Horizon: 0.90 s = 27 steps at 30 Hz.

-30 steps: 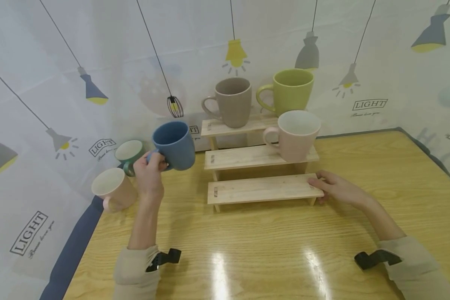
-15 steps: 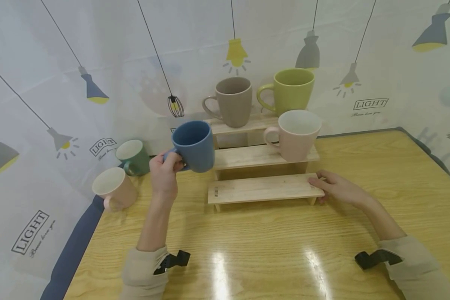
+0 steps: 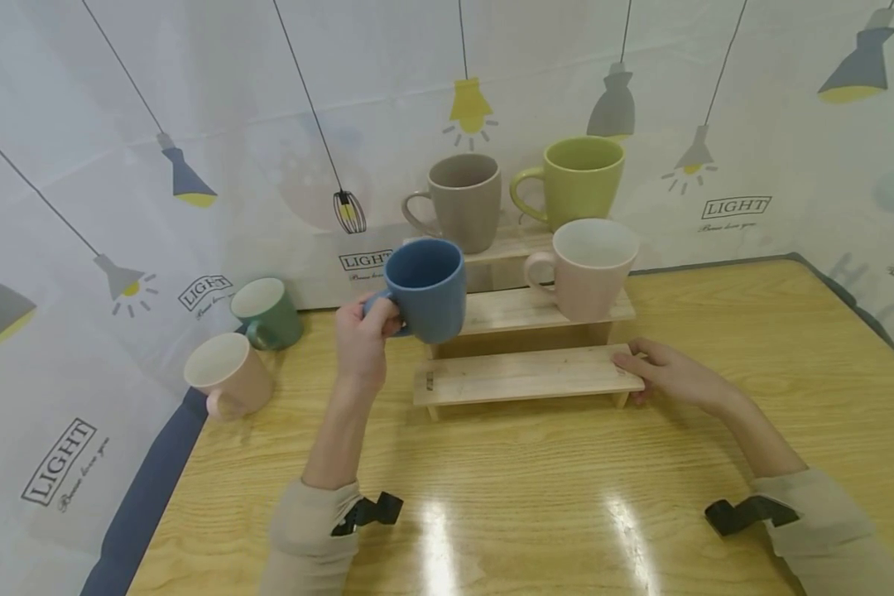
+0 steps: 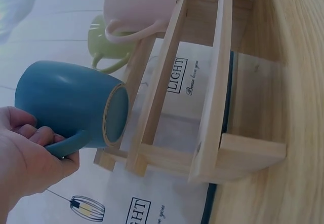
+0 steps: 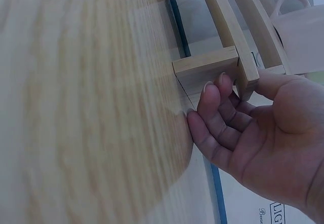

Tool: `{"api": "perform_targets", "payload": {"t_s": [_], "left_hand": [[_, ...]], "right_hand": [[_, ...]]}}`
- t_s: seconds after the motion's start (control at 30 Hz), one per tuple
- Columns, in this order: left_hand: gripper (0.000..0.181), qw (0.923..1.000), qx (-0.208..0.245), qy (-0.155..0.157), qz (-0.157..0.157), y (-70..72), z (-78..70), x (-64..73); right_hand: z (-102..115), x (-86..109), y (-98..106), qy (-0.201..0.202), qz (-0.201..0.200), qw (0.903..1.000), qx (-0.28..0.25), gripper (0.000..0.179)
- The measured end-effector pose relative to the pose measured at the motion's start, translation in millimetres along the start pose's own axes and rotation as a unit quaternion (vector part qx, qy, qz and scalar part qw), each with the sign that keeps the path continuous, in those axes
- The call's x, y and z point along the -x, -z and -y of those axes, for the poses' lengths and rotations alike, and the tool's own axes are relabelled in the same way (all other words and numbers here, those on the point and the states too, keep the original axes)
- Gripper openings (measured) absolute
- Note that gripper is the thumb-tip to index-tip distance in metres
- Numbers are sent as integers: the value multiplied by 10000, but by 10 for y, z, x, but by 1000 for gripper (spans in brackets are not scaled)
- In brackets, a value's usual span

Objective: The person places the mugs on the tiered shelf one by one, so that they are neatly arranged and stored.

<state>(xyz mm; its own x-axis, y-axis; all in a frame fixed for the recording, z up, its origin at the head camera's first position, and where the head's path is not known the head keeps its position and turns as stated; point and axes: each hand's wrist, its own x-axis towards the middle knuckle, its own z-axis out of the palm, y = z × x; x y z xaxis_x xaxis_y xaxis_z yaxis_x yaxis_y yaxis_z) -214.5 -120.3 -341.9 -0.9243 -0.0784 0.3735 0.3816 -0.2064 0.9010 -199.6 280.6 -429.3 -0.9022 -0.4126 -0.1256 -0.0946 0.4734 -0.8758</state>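
Note:
My left hand (image 3: 361, 346) holds a blue mug (image 3: 430, 298) by its handle, in the air before the left end of a three-tier wooden rack (image 3: 529, 377). In the left wrist view the mug's bare base (image 4: 117, 115) faces the rack and does not touch it. At the rack's right end, my right hand (image 3: 670, 372) grips the lowest board, thumb on top and fingers beneath, as the right wrist view also shows. A pink mug (image 3: 592, 273) stands on the middle tier. The top tier bears a taupe mug (image 3: 465, 203) and a lime-green mug (image 3: 583, 182).
Left on the wooden table (image 3: 536, 497) stand a green mug (image 3: 268, 314) with a pale inside and another pink mug (image 3: 227, 377). A lamp-printed cloth (image 3: 268, 124) hangs close behind the rack and along the table's left side.
My left hand has carried the blue mug rightward, from near the green mug to the front of the rack's left end. The right hand has stayed on the lowest board.

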Motion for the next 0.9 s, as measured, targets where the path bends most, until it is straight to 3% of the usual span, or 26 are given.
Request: {"api": "perform_targets", "payload": {"t_s": [0.47,0.9], "left_hand": [[34,9993,187,161,297,-214,196,-156],[31,9968,434,349,577,-258,381,-312]], "right_hand": [[-6,-2,5,-24,-65,9998,164,36],[0,5,7,-71,-92,9998,167,36]]}}
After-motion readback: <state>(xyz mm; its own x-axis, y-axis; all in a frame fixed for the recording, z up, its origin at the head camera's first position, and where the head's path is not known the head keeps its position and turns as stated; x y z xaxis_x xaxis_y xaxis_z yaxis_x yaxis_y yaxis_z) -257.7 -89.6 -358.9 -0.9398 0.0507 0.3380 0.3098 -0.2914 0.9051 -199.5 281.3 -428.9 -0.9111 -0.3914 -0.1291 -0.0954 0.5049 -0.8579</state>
